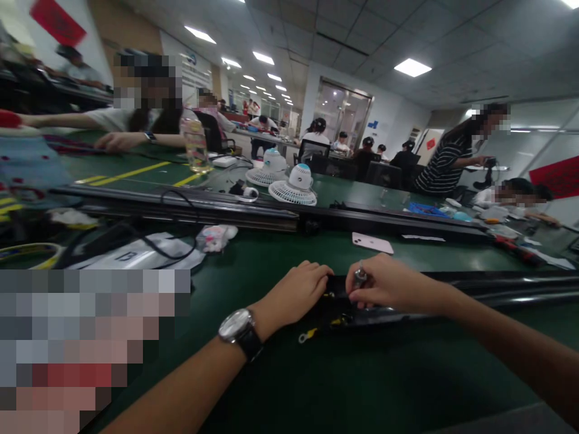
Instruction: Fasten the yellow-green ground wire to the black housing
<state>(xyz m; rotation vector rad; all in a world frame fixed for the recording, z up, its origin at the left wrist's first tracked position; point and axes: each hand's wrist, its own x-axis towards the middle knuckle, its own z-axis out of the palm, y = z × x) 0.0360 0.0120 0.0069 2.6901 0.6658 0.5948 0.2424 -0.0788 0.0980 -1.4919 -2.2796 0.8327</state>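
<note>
My left hand point(298, 292), with a wristwatch point(237, 328) on its wrist, is closed over the left end of a long black strip point(497, 289) lying on the green table point(384, 374). My right hand point(384, 283), a ring on one finger, pinches something small and dark at the same end; I cannot make out what. Small yellow ring terminals on dark wires point(312, 331) lie just below both hands.
A pink phone point(372, 242) lies beyond my hands. A black rail point(226, 211) crosses the table. Behind it stand two small white fans point(294, 187) and a bottle point(195, 144). White bags and cables point(145, 253) lie at left. Other people sit or stand around.
</note>
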